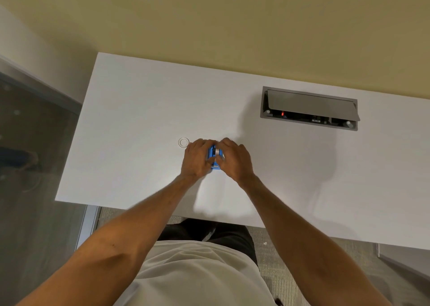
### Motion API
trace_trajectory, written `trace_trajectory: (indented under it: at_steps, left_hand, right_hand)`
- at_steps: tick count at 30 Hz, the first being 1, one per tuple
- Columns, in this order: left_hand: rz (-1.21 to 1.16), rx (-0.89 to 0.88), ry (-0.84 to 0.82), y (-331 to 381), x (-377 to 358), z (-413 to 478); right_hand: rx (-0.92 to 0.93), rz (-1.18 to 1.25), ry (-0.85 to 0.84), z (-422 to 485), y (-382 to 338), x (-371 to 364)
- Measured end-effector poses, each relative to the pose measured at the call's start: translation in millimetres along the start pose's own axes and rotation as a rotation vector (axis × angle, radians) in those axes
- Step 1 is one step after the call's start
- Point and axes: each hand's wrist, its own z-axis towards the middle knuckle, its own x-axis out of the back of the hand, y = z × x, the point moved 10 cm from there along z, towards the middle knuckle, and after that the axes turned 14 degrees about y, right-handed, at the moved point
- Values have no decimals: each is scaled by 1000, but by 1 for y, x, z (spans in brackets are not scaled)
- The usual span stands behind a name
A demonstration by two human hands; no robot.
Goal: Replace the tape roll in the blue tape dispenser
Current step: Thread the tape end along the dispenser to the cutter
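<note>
The blue tape dispenser (213, 157) sits on the white table (139, 110), mostly covered by both hands. My left hand (196, 158) grips its left side. My right hand (235, 158) closes over its right side, fingers on a pale tape roll (217, 151) that sits in the dispenser's top slot. A small clear ring (183, 142), like an empty tape core, lies flat on the table just left of my left hand, apart from it.
A grey recessed cable box (309, 108) with its lid tilted open is set into the table at the back right. The table's left edge and front edge are near; a glass wall (35, 143) stands to the left.
</note>
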Motion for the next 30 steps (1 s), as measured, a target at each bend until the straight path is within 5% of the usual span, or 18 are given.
trace_trajectory:
  at_steps: [13, 30]
  left_hand:
    - [112, 25, -3, -2, 1, 3]
    - [189, 13, -5, -5, -1, 5]
  right_hand:
    - [225, -166, 15, 14, -12, -2]
    - [203, -159, 5, 15, -6, -7]
